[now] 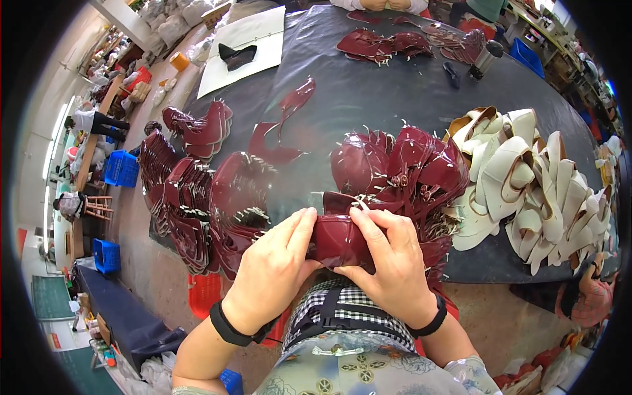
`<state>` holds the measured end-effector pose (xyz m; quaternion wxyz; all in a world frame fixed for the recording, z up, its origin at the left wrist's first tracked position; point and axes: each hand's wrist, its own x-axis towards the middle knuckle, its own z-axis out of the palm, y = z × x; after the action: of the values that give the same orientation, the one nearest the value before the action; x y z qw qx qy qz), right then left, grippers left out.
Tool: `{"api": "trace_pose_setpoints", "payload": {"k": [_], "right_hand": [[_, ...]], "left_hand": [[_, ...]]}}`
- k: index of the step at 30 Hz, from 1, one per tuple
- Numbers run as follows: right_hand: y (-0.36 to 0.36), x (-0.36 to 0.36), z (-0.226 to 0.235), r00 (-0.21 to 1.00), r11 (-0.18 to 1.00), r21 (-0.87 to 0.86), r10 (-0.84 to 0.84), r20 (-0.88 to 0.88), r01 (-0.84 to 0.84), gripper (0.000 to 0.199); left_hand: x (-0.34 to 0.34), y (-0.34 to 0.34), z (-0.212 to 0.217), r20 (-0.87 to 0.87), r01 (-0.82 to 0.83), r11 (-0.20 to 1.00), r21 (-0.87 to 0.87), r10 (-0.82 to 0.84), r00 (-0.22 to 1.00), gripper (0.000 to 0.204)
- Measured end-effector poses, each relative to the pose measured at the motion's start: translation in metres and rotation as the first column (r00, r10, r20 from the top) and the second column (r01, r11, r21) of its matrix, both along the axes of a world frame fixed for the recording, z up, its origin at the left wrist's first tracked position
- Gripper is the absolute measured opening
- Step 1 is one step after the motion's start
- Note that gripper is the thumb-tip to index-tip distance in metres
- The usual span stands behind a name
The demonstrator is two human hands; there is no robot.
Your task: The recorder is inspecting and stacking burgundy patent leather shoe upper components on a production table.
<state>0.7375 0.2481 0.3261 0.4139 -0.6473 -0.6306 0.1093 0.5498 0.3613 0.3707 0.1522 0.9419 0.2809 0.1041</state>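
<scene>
Close in front of my body, both hands grip a glossy dark red shoe upper (339, 238). My left hand (273, 263) pinches its left side, thumb below and fingers on top. On the right side, my right hand (388, 257) closes round the edge in the same way; a pale strip shows near its fingertips. Just beyond lies a heap of matching red shoe uppers (421, 158) with straps and buckles. To the left are stacks of flat red leather pieces (187, 210), with more curved red pieces (204, 128) behind them.
Cream shoe linings (520, 178) are piled at the right of the dark-covered table (316, 72). A white board (240, 52) with a black piece stands far left. More red pieces (385, 45) lie at the far side, near another person's hands (385, 4). A red stool (205, 294) is below the table.
</scene>
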Motion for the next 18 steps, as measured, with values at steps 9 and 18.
{"api": "trace_pose_setpoints", "payload": {"k": [9,18], "right_hand": [[-0.002,-0.006,-0.003,0.998,0.998,-0.029,0.063,0.007,-0.063,0.084],[0.003,-0.009,-0.002,0.994,0.991,-0.079,0.106,-0.010,-0.106,0.080]], "left_hand": [[-0.008,-0.002,-0.004,0.012,-0.036,0.999,0.008,0.036,0.999,0.061],[-0.026,0.008,-0.014,-0.062,0.095,0.995,0.043,-0.092,0.994,0.038]]}}
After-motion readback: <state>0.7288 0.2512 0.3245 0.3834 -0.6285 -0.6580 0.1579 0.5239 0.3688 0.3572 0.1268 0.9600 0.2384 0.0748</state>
